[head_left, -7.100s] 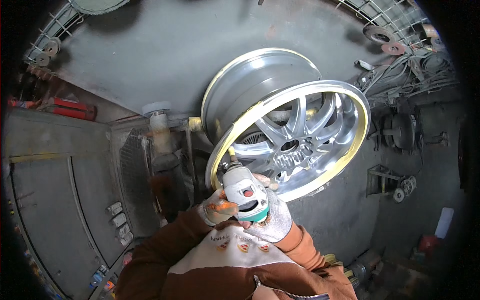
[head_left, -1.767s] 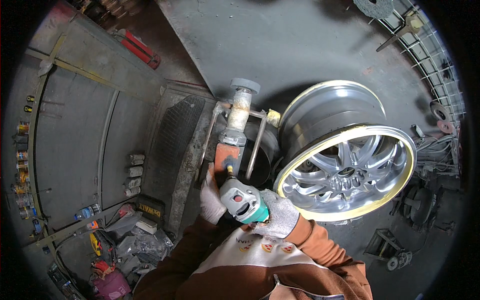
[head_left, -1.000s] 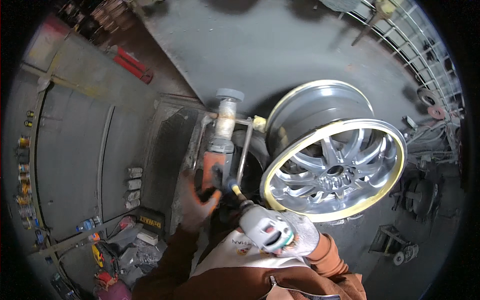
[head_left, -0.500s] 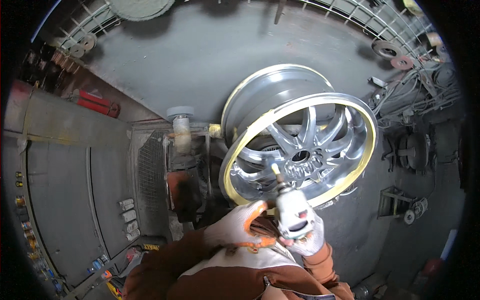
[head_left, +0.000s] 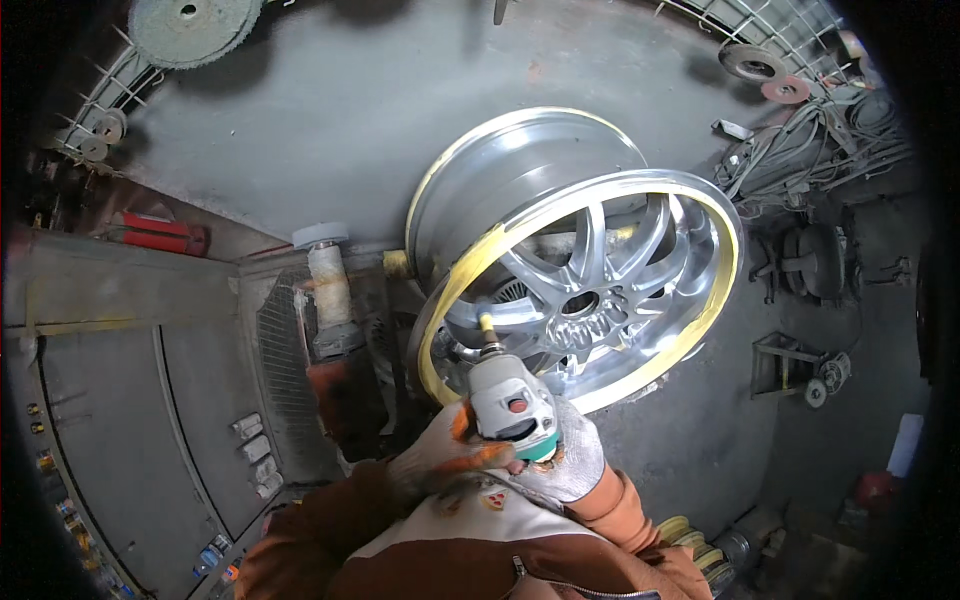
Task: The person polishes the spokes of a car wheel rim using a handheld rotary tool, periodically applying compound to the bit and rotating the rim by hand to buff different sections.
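A silver multi-spoke car wheel rim (head_left: 592, 240) with a yellow band round its lip stands tilted in front of me. My right hand (head_left: 575, 458), in a white work glove, is wrapped round the rear of a grey die grinder (head_left: 512, 395) with a green end. My left hand (head_left: 440, 447), in a glove with orange palm and fingers, closes round the grinder's left side, thumb along the body and fingers beneath. The grinder's yellow-tipped bit (head_left: 487, 326) overlaps a spoke on the rim's left; whether it touches is unclear.
Behind the rim's left side stands a motor-like machine (head_left: 335, 300) with a pale round disc on top. Coiled hoses (head_left: 800, 150) hang at the right, above a wheeled stand (head_left: 785, 370). A large rough disc (head_left: 195, 30) hangs on the wire rack. Several yellow-edged rings (head_left: 690, 545) sit at lower right.
The grinder has moved left toward a left-hand spoke, carried by my right hand. My left hand, open beside it before, now grips its body. The whole view has shifted slightly.
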### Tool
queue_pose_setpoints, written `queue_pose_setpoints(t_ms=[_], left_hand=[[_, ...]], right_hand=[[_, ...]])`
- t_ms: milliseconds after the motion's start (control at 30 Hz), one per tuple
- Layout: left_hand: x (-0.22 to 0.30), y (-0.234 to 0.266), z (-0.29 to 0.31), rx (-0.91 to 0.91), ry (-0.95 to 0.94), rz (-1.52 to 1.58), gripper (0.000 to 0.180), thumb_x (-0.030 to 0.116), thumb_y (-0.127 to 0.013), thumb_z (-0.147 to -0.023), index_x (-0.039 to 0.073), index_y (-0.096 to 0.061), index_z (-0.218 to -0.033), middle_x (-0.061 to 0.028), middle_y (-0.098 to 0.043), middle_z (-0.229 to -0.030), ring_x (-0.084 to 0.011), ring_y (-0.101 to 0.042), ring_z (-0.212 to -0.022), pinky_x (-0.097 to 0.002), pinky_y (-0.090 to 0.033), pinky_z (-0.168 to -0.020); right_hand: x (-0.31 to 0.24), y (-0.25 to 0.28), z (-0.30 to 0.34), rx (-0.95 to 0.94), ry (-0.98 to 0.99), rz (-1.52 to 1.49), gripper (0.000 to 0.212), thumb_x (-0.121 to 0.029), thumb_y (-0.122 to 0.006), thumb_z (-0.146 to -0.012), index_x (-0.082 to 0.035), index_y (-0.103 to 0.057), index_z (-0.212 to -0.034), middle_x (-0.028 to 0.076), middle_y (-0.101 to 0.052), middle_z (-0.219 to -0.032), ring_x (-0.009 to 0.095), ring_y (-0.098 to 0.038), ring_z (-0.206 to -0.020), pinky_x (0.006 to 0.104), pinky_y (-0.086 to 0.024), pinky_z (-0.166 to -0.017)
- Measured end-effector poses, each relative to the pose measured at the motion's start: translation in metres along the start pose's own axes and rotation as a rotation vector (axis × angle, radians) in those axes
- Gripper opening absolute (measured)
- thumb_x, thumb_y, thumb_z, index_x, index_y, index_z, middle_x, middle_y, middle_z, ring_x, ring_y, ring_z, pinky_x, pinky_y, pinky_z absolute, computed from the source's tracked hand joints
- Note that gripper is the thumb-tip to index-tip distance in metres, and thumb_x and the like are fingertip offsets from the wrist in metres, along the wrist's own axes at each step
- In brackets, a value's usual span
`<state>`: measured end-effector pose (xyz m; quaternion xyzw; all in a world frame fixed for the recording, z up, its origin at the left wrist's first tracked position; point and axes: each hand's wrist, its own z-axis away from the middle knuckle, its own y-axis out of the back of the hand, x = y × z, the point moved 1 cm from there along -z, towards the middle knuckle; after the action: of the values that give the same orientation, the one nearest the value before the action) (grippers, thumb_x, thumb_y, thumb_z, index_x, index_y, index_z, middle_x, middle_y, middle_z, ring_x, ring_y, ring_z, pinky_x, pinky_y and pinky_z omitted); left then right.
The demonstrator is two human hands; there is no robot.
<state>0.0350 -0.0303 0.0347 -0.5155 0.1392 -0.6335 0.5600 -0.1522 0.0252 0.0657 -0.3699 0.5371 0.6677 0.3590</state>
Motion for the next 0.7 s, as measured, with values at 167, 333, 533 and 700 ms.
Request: queue_pose_setpoints(t_ms=[167,333,533,700], left_hand=[[0.009,-0.016,-0.014,-0.029,-0.045,-0.004,0.071,0.023,-0.078,-0.088,0.001,-0.039,-0.144,-0.0122,-0.061,-0.121,-0.0178,-0.066,-0.095,-0.0332,-0.056,-0.083],[0.006,-0.005,-0.011,-0.072,-0.024,-0.016,0.068,0.021,-0.078,-0.087,0.001,-0.043,-0.141,-0.0111,-0.063,-0.119,-0.0168,-0.066,-0.094,-0.0330,-0.056,-0.083],[0.010,0.017,0.014,0.083,-0.137,-0.301,0.067,0.009,-0.085,-0.078,0.001,-0.051,-0.135,-0.0078,-0.063,-0.124,-0.0152,-0.061,-0.109,-0.0312,-0.050,-0.097],[0.015,0.017,0.019,0.136,-0.117,-0.208,0.070,0.013,-0.086,-0.078,-0.001,-0.049,-0.136,-0.0084,-0.065,-0.118,-0.0149,-0.062,-0.108,-0.0313,-0.051,-0.095]], right_hand=[[0.008,-0.001,0.012,0.142,-0.087,-0.108,0.073,-0.040,-0.083,-0.079,0.004,-0.055,-0.130,0.021,-0.068,-0.112,0.037,-0.069,-0.100,0.0404,-0.055,-0.089],[0.006,-0.008,0.012,0.174,-0.081,-0.111,0.072,-0.040,-0.083,-0.079,0.004,-0.056,-0.130,0.021,-0.068,-0.112,0.035,-0.070,-0.101,0.0388,-0.055,-0.089],[-0.001,-0.024,-0.014,0.051,0.156,0.121,0.070,-0.041,-0.081,-0.078,0.003,-0.058,-0.127,0.025,-0.065,-0.114,0.044,-0.065,-0.098,0.0469,-0.054,-0.088],[0.007,-0.028,-0.014,-0.029,0.092,0.101,0.081,-0.051,-0.080,-0.078,0.003,-0.055,-0.132,0.022,-0.065,-0.118,0.038,-0.066,-0.105,0.0428,-0.053,-0.092]])
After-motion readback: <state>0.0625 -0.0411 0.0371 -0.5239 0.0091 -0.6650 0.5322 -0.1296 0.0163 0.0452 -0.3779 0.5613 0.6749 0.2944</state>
